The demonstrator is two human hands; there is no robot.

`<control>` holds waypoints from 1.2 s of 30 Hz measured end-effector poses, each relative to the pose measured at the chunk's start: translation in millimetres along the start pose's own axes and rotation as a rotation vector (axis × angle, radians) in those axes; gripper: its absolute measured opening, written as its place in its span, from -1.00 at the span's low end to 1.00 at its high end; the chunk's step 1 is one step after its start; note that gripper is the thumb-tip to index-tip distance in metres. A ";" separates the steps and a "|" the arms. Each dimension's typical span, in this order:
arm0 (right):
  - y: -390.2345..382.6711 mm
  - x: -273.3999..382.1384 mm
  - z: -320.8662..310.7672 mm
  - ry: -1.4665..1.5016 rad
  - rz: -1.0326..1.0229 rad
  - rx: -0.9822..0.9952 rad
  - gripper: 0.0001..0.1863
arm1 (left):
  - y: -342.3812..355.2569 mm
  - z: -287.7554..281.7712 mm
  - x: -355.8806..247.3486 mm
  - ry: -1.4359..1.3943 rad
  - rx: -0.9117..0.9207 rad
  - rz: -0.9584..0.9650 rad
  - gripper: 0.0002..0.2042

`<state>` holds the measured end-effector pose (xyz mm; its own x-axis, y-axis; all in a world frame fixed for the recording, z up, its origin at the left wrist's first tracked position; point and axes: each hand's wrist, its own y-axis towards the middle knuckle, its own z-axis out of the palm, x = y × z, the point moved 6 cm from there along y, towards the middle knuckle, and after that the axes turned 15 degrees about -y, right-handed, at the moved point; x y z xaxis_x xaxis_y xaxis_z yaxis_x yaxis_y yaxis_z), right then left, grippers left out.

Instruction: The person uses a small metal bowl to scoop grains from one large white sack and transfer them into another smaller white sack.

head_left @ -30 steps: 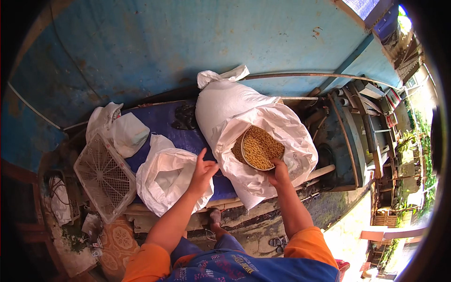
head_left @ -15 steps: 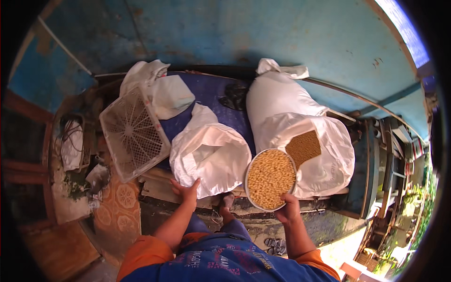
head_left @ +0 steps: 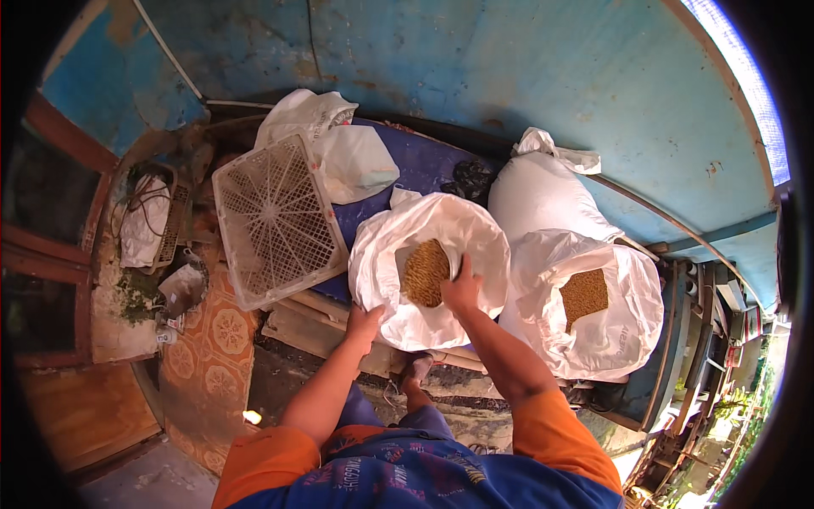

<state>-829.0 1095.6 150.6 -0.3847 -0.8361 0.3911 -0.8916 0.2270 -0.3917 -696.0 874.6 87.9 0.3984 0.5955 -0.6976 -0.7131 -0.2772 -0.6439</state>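
My left hand (head_left: pixel 365 326) grips the near left rim of an upright white sack (head_left: pixel 373 259), its mouth wide around a dark-shadowed inside. Reaching into that mouth, my right hand (head_left: pixel 462 290) holds the right side of a round metal bowl, mostly hidden by the sack. Tan pellets (head_left: pixel 426 271) show in the sack's mouth, smeared as if moving; how much is still in the bowl I cannot tell. Beside it on the right, a fuller white sack (head_left: pixel 632 314) lies opened toward me with brown pellets (head_left: pixel 585 297) inside.
A plastic mesh crate (head_left: pixel 275 216) leans at the left, by a crumpled white bag (head_left: pixel 360 161). A black plastic bag (head_left: pixel 469 181) lies on the blue surface (head_left: pixel 415 153) behind the sacks. Blue wall panels (head_left: pixel 509 68) stand at the back; wooden shelving (head_left: pixel 695 314) is at the right.
My right hand has carried the bowl of pellets left, from the fuller sack into the other sack's mouth. My left hand has closed on that sack's rim. The view has shifted.
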 end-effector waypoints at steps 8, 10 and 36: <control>-2.6 90.0 -24.2 -0.388 -0.734 -0.321 -0.18 | 12.8 4.0 -81.5 -0.120 0.010 0.158 -0.44; -12.4 97.9 -32.3 -0.465 -0.811 -0.378 -0.19 | 19.0 2.1 -79.9 -0.130 0.028 0.138 -0.43; -157.7 -127.4 -302.4 -0.037 -0.077 -0.973 -0.03 | -117.9 56.4 -63.7 0.737 -0.078 0.739 -0.21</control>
<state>-711.5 1317.3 414.4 -0.3245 -0.8771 0.3542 -0.7276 0.4707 0.4990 -669.8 911.9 226.0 0.1502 -0.3425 -0.9274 -0.8936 -0.4484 0.0209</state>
